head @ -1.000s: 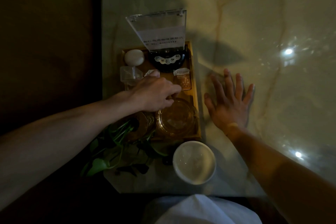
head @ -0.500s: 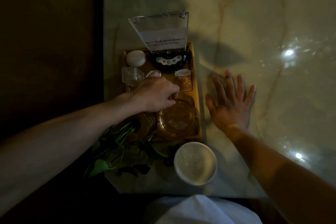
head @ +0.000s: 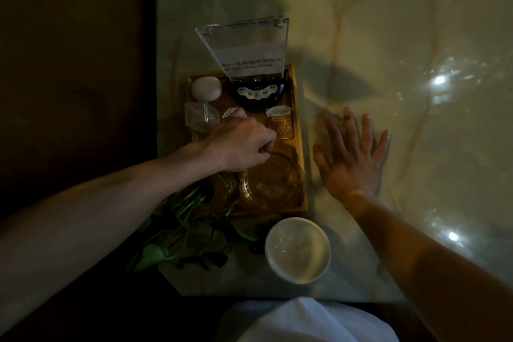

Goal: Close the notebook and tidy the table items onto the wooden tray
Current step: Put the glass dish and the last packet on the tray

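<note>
Our left hand is curled over the wooden tray, fingertips pinched by the glass ashtray; what it grips we cannot tell. We should set it down gently, clear of the sachet. Our right hand rests open on the desk.

acrylic sign | reads "WiFi", rest blurred | sachet | print illegible

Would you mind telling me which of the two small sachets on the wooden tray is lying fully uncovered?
The orange-brown sachet beside the tray's right rim is uncovered. The other, a whitish sachet farther left, is mostly hidden under the left hand.
</note>
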The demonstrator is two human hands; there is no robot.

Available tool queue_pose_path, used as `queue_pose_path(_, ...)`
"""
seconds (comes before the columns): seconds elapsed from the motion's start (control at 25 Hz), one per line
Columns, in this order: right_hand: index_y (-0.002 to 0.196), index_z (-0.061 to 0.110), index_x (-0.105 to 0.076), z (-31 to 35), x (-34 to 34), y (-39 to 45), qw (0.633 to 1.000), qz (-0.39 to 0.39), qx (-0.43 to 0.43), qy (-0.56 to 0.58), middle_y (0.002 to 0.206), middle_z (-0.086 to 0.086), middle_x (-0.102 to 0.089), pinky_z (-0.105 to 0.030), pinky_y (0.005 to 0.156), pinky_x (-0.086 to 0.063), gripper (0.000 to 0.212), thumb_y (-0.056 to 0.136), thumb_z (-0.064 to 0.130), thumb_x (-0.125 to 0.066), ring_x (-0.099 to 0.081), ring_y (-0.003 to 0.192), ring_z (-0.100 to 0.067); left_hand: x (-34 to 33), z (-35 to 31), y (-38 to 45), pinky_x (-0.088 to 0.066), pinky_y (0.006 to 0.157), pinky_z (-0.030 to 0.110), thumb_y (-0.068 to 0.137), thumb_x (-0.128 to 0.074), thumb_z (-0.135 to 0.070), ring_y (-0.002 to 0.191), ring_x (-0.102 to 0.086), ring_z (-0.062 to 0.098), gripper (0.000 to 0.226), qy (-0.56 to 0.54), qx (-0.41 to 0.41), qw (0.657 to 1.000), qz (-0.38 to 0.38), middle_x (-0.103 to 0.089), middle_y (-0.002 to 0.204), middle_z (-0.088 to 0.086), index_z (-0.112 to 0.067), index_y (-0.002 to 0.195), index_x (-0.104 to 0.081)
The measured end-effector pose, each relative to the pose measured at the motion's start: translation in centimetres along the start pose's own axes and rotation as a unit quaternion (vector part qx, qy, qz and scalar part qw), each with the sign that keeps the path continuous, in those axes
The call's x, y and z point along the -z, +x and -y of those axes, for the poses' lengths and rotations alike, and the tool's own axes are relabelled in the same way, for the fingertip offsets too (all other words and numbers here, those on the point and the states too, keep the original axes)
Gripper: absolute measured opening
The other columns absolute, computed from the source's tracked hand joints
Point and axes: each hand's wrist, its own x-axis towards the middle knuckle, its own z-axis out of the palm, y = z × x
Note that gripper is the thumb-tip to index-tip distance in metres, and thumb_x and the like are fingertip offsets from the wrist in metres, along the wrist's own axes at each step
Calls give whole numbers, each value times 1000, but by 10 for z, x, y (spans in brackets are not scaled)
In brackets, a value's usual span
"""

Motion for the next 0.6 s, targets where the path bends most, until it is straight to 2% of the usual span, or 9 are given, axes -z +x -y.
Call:
queue_pose_path(0.24,151,43,-9,0,-2,-1,1000,-9,2,4,164,5,0,-62,115,3,61,94,63,-19,9,149,-27,-1,2,-1,-22,106,37,85,-63,-35,77,-59,10,10,8,17,1000,-6,-66,77,-9,-26,81,-61)
queue_pose_path(0.6,151,42,-2,0,1,-1,1000,9,7,-21,164,4,5,-64,114,4,61,95,62,-15,13,148,-27,-4,5,0,-33,97,38,84,-65,-39,76,-52,5,10,-8,33,999,-2,-61,78,-14,-34,82,-56)
